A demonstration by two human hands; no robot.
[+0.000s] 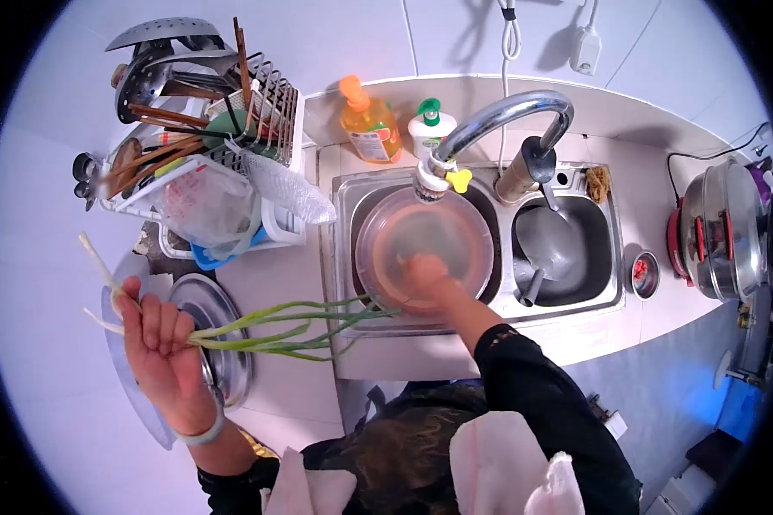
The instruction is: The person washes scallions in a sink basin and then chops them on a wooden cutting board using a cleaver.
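At the left, my left hand (pixel 165 352) is closed round several spring onions (pixel 262 336). Their white root ends stick out past the thumb, and the green leaves trail right toward the sink's edge. My right hand (pixel 427 276) reaches down into a clear plastic basin (pixel 366 257) of cloudy water. Its fingers are blurred under the water, so whether they grip anything does not show. The basin sits in the left bowl of the steel sink (pixel 342 193), beneath the curved faucet (pixel 507 105).
Left of the sink stands a crowded dish rack (pixel 275 107) with utensils. Behind it are an orange soap bottle (pixel 372 124) and a white pump bottle (pixel 430 129). A wok (pixel 558 240) fills the right bowl. A small metal bowl (pixel 653 287) and a steamer pot (pixel 717 232) stand right.
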